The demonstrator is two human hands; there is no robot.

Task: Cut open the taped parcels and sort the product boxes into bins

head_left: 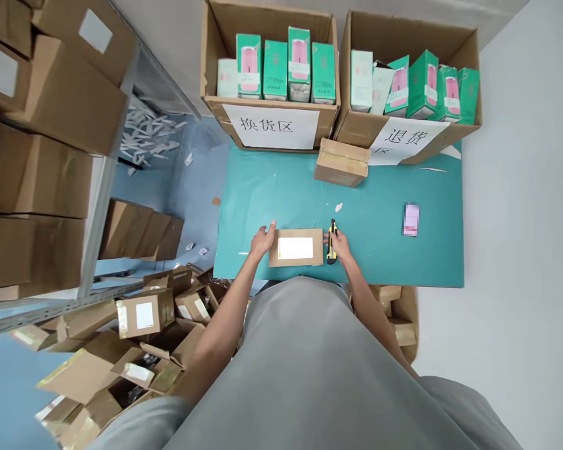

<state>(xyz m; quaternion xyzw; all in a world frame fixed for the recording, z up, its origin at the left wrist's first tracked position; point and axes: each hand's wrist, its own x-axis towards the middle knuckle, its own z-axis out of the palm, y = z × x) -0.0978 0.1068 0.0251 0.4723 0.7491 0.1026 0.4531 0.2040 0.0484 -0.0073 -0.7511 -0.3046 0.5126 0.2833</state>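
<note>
A small brown cardboard box (295,260) with a white label lies on the teal table top, close to its front edge. At the box's left end is my left hand (261,241), gripping its side; the thumb points up along the corner and the other fingers are partly hidden. My right hand (341,245) is closed around a yellow and black utility knife (332,240), held upright in the view just beyond the box's right end. Some fingertips of that hand show between the knife and the box.
Two large open cartons (216,106) (471,119) with green boxes stand along the table's back. Before them sits another closed parcel (340,169). A phone-like pinkish object (410,220) lies at right. Opened boxes (141,315) are heaped on the floor, left; stacked cartons (51,175) fill a shelf.
</note>
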